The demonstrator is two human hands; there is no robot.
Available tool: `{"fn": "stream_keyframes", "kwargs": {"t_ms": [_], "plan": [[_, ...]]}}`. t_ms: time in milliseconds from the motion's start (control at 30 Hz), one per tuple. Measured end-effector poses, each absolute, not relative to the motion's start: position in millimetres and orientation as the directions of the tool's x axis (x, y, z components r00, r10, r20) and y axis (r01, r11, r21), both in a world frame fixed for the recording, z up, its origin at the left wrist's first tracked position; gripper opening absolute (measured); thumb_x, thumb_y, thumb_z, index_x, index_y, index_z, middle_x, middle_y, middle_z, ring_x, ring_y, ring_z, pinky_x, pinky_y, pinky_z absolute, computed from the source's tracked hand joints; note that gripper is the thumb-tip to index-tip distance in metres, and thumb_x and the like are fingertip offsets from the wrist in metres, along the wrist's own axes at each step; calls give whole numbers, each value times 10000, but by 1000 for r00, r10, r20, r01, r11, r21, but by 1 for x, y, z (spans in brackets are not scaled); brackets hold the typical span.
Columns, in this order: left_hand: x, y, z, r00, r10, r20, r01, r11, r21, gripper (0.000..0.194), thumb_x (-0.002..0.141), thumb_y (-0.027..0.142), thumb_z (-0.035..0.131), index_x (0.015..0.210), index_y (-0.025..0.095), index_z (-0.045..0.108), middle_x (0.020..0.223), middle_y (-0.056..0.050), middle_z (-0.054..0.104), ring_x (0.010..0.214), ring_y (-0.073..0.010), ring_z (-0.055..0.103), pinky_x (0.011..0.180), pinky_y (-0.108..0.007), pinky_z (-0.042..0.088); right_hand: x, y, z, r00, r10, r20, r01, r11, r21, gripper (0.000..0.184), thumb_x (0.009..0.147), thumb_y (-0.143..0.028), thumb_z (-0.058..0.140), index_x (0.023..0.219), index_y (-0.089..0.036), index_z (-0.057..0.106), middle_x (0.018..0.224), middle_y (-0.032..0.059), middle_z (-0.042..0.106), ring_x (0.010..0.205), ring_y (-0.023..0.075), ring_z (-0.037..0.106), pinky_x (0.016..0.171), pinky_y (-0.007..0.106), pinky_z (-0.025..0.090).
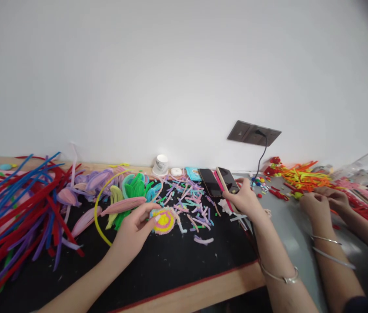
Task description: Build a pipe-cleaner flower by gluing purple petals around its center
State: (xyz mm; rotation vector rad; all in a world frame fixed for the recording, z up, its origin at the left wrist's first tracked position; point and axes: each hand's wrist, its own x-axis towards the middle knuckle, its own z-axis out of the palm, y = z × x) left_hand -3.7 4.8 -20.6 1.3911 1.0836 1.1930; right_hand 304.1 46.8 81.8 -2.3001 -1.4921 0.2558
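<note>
My left hand (137, 230) pinches the edge of a round fuzzy disc (164, 221) made of coiled pipe cleaner, yellow and pink with a pale rim. It is held just above the black mat (184, 269). On the right, my right hand (244, 198) is closed around the near end of a dark-screened phone (228, 180) with a cream and pink edge. Fingers partly cover that end. Another black phone (210, 182) lies beside it. Short pastel pipe cleaner pieces (197, 204) are scattered between my hands. Behind my left hand lie a pink fuzzy petal (123, 205) and green leaf shapes (135, 186).
Long red, blue and purple pipe cleaners (24, 217) spread across the left. A white paper cup (161, 165) stands by the wall. A black cable hangs from the wall socket (254, 133). At right, another person's hands (322, 202) work near orange and yellow pipe cleaners (308, 176).
</note>
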Motion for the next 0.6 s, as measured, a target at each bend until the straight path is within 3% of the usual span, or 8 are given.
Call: {"fn": "stream_keyframes", "kwargs": {"t_ms": [167, 333, 600], "plan": [[-2, 6, -22, 124, 983, 137, 37, -142, 989, 221, 813, 319, 580, 1000, 201, 575, 1070, -77, 620, 979, -229, 614, 837, -351, 484, 291, 3, 55, 324, 945, 50, 893, -289, -344, 602, 679, -374, 610, 1185, -157, 365, 872, 106, 638, 777, 258, 634, 676, 297, 441], [-2, 6, -20, 119, 982, 146, 79, -156, 985, 223, 813, 320, 569, 1004, 204, 573, 1020, -64, 625, 939, -216, 623, 807, -328, 491, 285, -15, 29, 255, 966, 46, 952, -242, -189, 547, 670, -330, 605, 1145, -150, 402, 951, 144, 619, 855, 293, 615, 744, 337, 429], [-2, 4, -15, 102, 986, 130, 79, -139, 987, 234, 797, 340, 577, 979, 193, 594, 967, -55, 654, 925, -226, 634, 739, -299, 506, 277, -19, 29, 273, 962, -17, 962, -273, -17, 588, 700, -397, 621, 1195, -135, 440, 1023, 198, 613, 975, 377, 566, 799, 410, 413]]}}
